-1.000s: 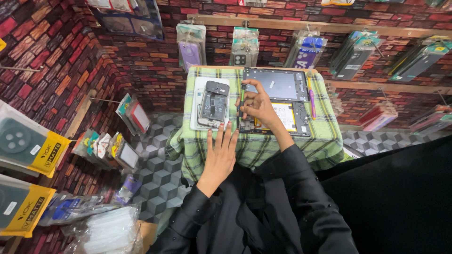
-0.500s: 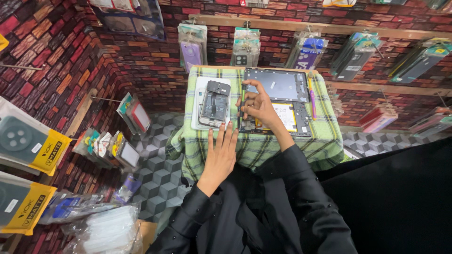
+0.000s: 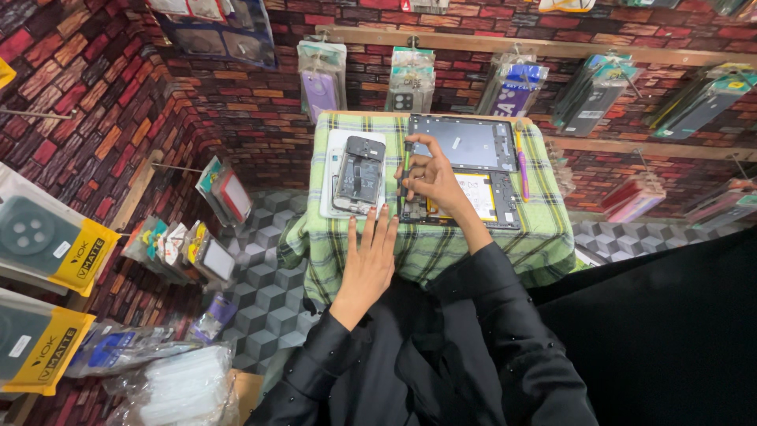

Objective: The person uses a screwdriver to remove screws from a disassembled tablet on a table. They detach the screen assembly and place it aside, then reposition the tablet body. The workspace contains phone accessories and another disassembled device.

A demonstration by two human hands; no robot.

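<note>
Green-and-cream plaid cloth covers the small surface (image 3: 441,252) at the centre of the frame, where a person in black sleeves works over opened electronics. The right hand (image 3: 432,175) reaches forward to the left edge of the opened dark tablet chassis with its yellow-labelled battery (image 3: 473,197); its fingers (image 3: 416,156) are curled and pinched together over the frame's edge, though whether they grip a small part or tool cannot be told at this size. The chassis lies flat at centre, its inner side turned up so the parts are within reach.

The left hand (image 3: 369,256) rests palm-down on the cloth near the front edge, fingers released and spread, holding nothing, seemingly to steady the body. Just above it lies an opened black smartphone with its back removed (image 3: 359,173), set on a white rectangular pad (image 3: 335,193) that keeps it apart from the tablet.

Beyond the chassis, toward the top of the frame, the grey rectangular tablet back panel (image 3: 473,142) lies flat, touching the chassis's far edge. A slim purple pen-shaped tool (image 3: 522,162) lies along the right side of both pieces, close at hand.

Red brick-patterned walls (image 3: 102,102) surround the scene, hung with packaged phone cases (image 3: 322,79) on hooks across the top and left.
</note>
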